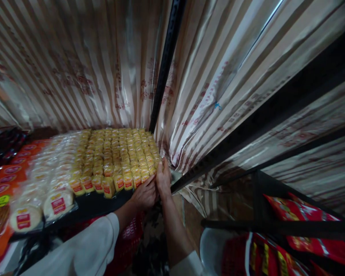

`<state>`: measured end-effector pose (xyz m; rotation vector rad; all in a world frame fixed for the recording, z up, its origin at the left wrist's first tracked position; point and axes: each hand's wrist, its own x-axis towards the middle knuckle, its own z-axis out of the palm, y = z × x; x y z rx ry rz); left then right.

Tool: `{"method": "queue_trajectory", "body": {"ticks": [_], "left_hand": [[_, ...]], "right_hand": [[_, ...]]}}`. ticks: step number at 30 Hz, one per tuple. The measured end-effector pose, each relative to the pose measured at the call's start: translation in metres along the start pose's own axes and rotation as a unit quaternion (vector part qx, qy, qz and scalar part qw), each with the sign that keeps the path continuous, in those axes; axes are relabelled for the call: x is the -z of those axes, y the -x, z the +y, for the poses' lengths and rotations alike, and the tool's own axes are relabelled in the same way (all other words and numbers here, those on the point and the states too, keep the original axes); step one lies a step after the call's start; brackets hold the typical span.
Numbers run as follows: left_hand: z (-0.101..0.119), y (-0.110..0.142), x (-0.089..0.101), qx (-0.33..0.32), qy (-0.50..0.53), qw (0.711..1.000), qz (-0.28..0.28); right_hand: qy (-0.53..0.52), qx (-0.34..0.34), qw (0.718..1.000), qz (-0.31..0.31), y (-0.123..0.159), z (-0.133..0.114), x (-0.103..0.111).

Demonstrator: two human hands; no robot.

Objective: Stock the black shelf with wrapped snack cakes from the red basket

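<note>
Rows of small yellow cakes in clear wrappers with red labels (123, 161) stand closely packed on a dark shelf (97, 203). At the front right corner of these rows, my left hand (146, 193) is closed with its fingers curled against the cakes. What lies inside its fingers is hidden. Right beside it, my right hand (163, 176) is closed along the outer side of the last row, its thumb and fingers pressed to the wrapped yellow cakes. The two hands touch or nearly touch.
Left of the cakes lie round white wrapped pastries (57, 203) and orange packets (7, 178). A black metal post (165, 65) rises behind the corner, before a striped curtain (103, 65). Red bags (307, 214) fill a lower rack at right. A red basket (129, 237) sits below.
</note>
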<state>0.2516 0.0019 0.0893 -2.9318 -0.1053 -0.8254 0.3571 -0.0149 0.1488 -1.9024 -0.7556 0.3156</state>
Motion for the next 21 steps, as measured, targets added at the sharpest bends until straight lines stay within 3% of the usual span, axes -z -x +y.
{"method": "queue_trajectory", "body": {"ticks": [15,21], "left_hand": [[0.000,0.001,-0.002,0.020,-0.002,0.999,-0.027],[0.001,0.002,0.005,0.018,-0.015,0.999,-0.047]], "right_hand": [[0.008,-0.016,1.000,-0.015,-0.004,-0.003,0.004],[0.065,-0.034,0.996,-0.051,-0.016,-0.031,0.013]]}}
